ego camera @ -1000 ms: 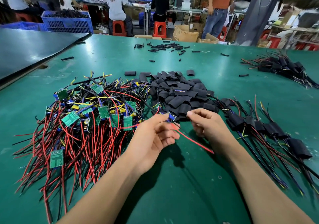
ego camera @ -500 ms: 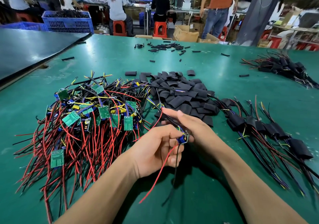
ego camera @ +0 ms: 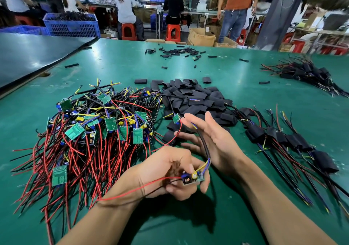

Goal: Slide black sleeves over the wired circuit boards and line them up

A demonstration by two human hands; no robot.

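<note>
My left hand (ego camera: pixel 170 173) grips a small wired circuit board (ego camera: pixel 191 178), components up, just on my side of the heap of flat black sleeves (ego camera: pixel 198 97). Its red and black leads trail over my wrist. My right hand (ego camera: pixel 213 141) is open, fingers straight, with the board's black cable (ego camera: pixel 204 146) lying across them. Left of the heap sits a tangle of bare green boards (ego camera: pixel 85 131), and right of it a row of sleeved boards (ego camera: pixel 283 137). Beyond the heap, the green table mat (ego camera: pixel 226 69) runs wide to its far edge, dotted with sleeve scraps. Writing on the cardboard box (ego camera: pixel 202 37) past that edge is too faint to read.
</note>
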